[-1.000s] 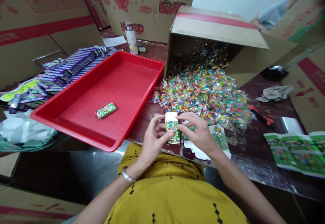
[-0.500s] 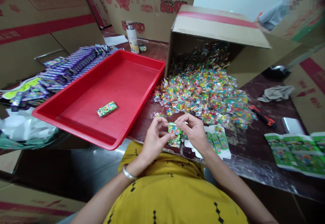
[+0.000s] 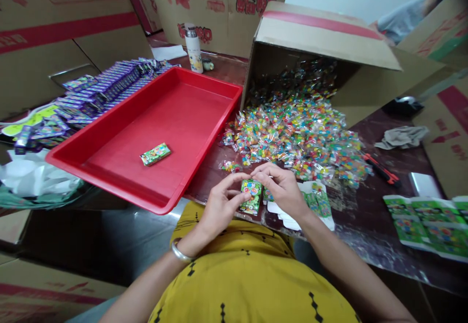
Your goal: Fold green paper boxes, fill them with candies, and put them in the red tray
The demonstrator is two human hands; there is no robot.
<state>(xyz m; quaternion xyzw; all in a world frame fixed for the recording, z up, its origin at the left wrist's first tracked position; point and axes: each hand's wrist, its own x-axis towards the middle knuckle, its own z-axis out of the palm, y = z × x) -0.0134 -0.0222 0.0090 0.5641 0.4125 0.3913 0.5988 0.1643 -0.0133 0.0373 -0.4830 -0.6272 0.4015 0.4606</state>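
Near the table's front edge, a small green printed candy box point(image 3: 251, 202) stands between my hands. My left hand point(image 3: 225, 201) grips its left side, thumb on the front face and index finger along the top. The fingers of my right hand point(image 3: 277, 186) close over its top right corner. Flat green and white box blanks point(image 3: 318, 203) lie partly under my right hand. Behind my hands spreads a heap of clear packets of colourful candy point(image 3: 292, 137), spilling from a cardboard box on its side point(image 3: 325, 32). One candy packet point(image 3: 230, 166) lies apart, close to my left hand.
A red tray point(image 3: 175, 103) on the left holds one green box point(image 3: 155, 154). Purple boxes point(image 3: 109, 86) are stacked beyond it. A flask point(image 3: 193, 52) stands behind. Right are a box cutter point(image 3: 382, 170), a grey cloth point(image 3: 401, 137) and more green blanks point(image 3: 427, 220).
My right fingers have come closer to my left index finger over the box's top, and the top edge now looks closed down. The view has shifted slightly.
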